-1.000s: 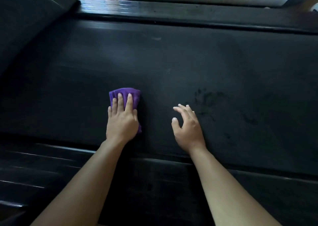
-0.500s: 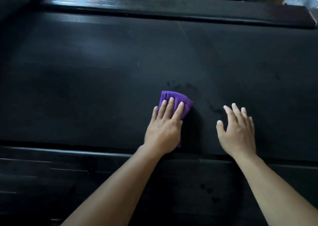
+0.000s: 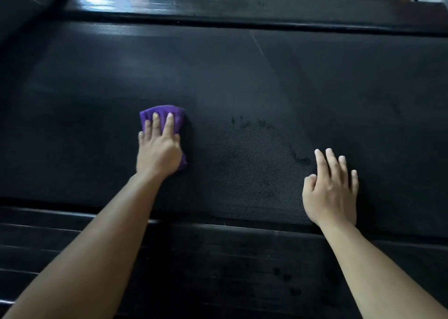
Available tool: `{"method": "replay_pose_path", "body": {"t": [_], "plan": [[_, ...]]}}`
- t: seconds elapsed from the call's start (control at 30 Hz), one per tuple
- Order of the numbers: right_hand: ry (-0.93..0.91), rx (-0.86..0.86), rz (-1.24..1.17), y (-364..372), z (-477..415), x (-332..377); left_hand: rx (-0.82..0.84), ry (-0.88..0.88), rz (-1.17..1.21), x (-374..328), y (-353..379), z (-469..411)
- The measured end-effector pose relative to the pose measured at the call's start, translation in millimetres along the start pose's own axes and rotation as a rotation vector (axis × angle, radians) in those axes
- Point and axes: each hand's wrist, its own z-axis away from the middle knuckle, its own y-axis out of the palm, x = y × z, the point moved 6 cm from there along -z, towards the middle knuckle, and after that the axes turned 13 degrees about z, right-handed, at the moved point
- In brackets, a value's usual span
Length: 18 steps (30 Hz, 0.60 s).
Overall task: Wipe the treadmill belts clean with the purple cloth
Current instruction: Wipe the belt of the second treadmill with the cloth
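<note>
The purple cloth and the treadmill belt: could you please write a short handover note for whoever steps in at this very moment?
Left hand: flat on the purple cloth, fingers straight, pressing it onto the treadmill belt.
Right hand: open, holding nothing, resting on the belt to the right.
Done: cannot tell how much has been wiped.
Left: dark marks show on the belt between the two hands, right of the cloth. A few dark spots also sit on the near side rail.
</note>
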Motion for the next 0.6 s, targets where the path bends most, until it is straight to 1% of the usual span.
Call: {"method": "replay_pose_path", "body": {"t": [0.1, 0.23, 0.3, 0.37, 0.47, 0.6], "plan": [[0.023, -0.001, 0.009, 1, 0, -1, 0.020, 0.078, -0.039, -44, 23, -7], [0.021, 0.000, 0.028, 2, -1, -2, 0.086, 0.284, -0.075, -103, 60, 35], [0.023, 0.008, 0.025, 2, 0, -3, 0.147, 0.389, -0.075, -117, 73, 70], [0.030, 0.008, 0.012, 1, 0, -3, 0.207, 0.450, -0.078, -111, 75, 100], [0.033, -0.003, 0.005, 0, -2, -2, 0.204, 0.397, -0.083, -69, 56, 111], [0.039, -0.004, 0.007, 1, -2, -2, 0.093, 0.172, -0.041, -2, 12, 79]]}}
